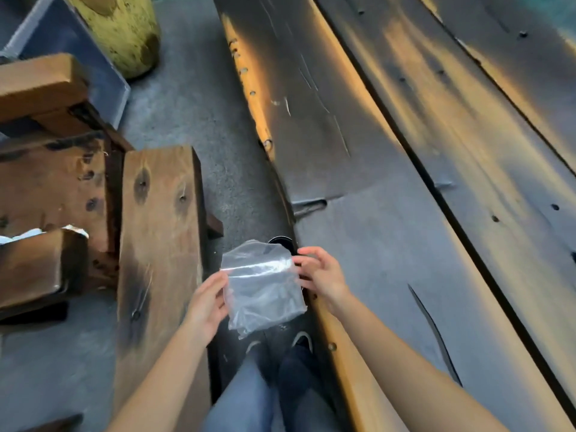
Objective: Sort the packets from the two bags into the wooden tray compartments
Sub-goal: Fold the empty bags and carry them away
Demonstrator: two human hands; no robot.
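I hold a clear plastic zip bag (263,285) in front of me, above my legs and shoes. My left hand (207,302) pinches its left edge near the zip strip. At the right end of that strip, my right hand (321,275) grips the bag with its fingers curled. The bag looks see-through, and I cannot make out any packets in it. No wooden tray with compartments is in view.
A long dark wooden table (436,182) runs along the right. To my left stands a wooden bench (159,229) and more brown wooden furniture (46,169). A yellow-green post (121,29) and a grey-blue bin (71,57) stand at the top left on the grey floor.
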